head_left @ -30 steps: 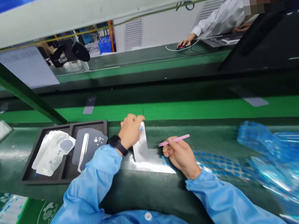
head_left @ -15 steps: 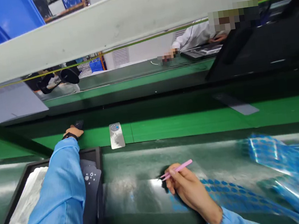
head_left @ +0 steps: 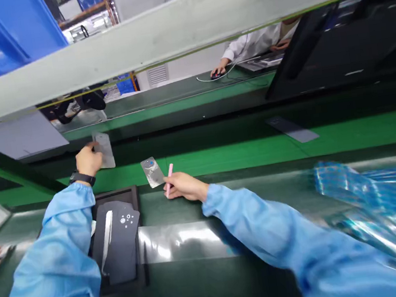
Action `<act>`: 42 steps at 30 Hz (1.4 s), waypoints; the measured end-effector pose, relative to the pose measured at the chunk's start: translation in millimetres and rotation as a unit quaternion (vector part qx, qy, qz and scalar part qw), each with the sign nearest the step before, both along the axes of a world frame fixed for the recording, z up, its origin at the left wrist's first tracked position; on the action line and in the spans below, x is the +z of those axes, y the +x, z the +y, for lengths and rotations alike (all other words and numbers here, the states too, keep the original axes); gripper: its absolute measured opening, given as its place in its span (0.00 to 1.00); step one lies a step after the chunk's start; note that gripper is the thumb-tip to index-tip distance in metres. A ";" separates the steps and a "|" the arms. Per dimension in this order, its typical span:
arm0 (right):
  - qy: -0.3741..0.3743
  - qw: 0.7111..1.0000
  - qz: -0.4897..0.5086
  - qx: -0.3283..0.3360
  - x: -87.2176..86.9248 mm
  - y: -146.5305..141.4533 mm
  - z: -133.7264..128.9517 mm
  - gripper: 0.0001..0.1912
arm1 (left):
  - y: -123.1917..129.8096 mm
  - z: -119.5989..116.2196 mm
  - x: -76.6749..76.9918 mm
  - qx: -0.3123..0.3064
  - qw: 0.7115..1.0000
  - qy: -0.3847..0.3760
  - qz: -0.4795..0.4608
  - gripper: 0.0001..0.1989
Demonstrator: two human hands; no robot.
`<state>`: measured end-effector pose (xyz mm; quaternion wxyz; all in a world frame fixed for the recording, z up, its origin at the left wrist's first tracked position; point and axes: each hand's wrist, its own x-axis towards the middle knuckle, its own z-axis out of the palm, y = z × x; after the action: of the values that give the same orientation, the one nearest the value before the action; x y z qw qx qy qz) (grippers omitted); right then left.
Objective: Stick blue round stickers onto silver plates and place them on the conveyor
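My left hand (head_left: 89,160), with a black band at the wrist, grips the left edge of a light grey phone-shaped panel (head_left: 106,151) over the far green strip. The panel is slightly blurred, and some fingertips are hidden. My right hand (head_left: 186,187) is closed around pink tweezers (head_left: 169,180), which it holds upright. Its fingertips also meet the lower right corner of a silver phone back panel (head_left: 152,173) with a round camera area and a blue dot. Below my left forearm, a black tray (head_left: 133,192) holds dark grey phone-shaped panels (head_left: 122,241).
Crumpled blue-dotted clear film (head_left: 376,198) lies at right. Another grey panel (head_left: 292,128) rests on the green strip (head_left: 221,160). A pale beam (head_left: 168,30) crosses above, and a green post (head_left: 7,169) slants at left. Beyond, a co-worker's hand (head_left: 219,68) is on a mouse.
My right hand has moved up and left from the near bench to the silver panel, which is now tilted. My left hand is higher, with a light grey panel at its fingers.
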<state>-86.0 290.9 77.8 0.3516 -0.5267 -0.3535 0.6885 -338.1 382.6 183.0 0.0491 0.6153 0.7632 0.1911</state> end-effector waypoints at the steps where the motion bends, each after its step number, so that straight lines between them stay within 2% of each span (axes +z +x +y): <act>1: 0.001 1.000 0.000 0.005 2.6 -14.1 16.9 0.15 | 1.1 -20.5 12.2 -0.010 0.999 0.035 -0.028 0.23; 3: 0.020 1.000 0.005 -0.003 6.6 -38.5 41.5 0.15 | 3.4 -69.8 27.4 -0.030 0.993 0.079 -0.085 0.21; 4: 0.036 0.999 0.011 -0.016 8.4 -47.1 48.6 0.14 | 5.4 -96.5 29.0 -0.040 0.990 0.085 -0.104 0.20; 6: 0.066 0.997 0.023 -0.044 12.7 -53.5 53.3 0.14 | 13.0 -148.1 19.6 -0.068 0.975 0.081 -0.197 0.18; 8: 0.086 0.993 0.035 -0.067 18.0 -42.0 47.9 0.13 | 26.1 -191.1 -3.6 -0.083 0.954 0.034 -0.286 0.17; 10: 0.118 0.989 0.043 -0.084 24.1 -13.4 34.1 0.13 | 44.0 -222.5 -34.2 -0.090 0.927 -0.031 -0.363 0.16; 12: 0.208 0.972 0.036 -0.103 30.2 25.3 11.9 0.14 | 64.8 -243.1 -64.8 -0.099 0.899 -0.090 -0.418 0.16; 14: 0.260 0.958 0.007 -0.118 35.1 63.2 -19.1 0.16 | 84.8 -255.3 -90.0 -0.118 0.880 -0.142 -0.437 0.15; 17: 0.256 0.958 -0.051 -0.120 33.6 99.6 -73.6 0.19 | 105.1 -263.0 -113.6 -0.158 0.881 -0.201 -0.398 0.14; 20: 0.206 0.970 -0.097 -0.084 16.0 109.5 -118.4 0.21 | 110.6 -264.7 -124.1 -0.179 0.889 -0.215 -0.361 0.13; 22: 0.173 0.975 -0.114 -0.075 -1.0 109.2 -137.2 0.22 | 109.2 -265.6 -126.8 -0.178 0.891 -0.214 -0.358 0.13; 25: 0.129 0.978 -0.126 -0.101 -22.8 108.2 -152.8 0.22 | 105.5 -268.7 -126.4 -0.192 0.895 -0.224 -0.335 0.12; 27: 0.111 0.978 -0.143 -0.108 -29.6 108.5 -157.5 0.19 | 103.5 -271.2 -123.4 -0.225 0.901 -0.226 -0.295 0.12; 30: 0.129 0.970 -0.193 -0.078 -27.6 108.6 -155.4 0.14 | 101.6 -271.8 -117.2 -0.266 0.920 -0.211 -0.196 0.13; 33: 0.137 0.962 -0.233 -0.044 -21.4 106.8 -142.6 0.08 | 104.0 -263.9 -116.2 -0.300 0.938 -0.143 -0.097 0.12; 37: 0.081 0.969 -0.234 -0.020 -24.6 104.8 -125.4 0.08 | 115.6 -243.5 -130.4 -0.367 0.927 -0.022 -0.074 0.12; 40: 0.071 0.973 -0.220 -0.014 -31.4 106.0 -122.5 0.08 | 123.1 -233.0 -146.1 -0.376 0.924 -0.038 -0.060 0.19; 42: 0.075 0.973 -0.219 -0.006 -33.6 107.5 -124.0 0.07 | 124.3 -231.6 -154.1 -0.389 0.918 -0.056 -0.053 0.20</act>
<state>21.5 166.9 44.2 0.3087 -0.6390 -0.4695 0.5254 -213.8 151.1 28.9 0.1944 0.8487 0.4696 0.1459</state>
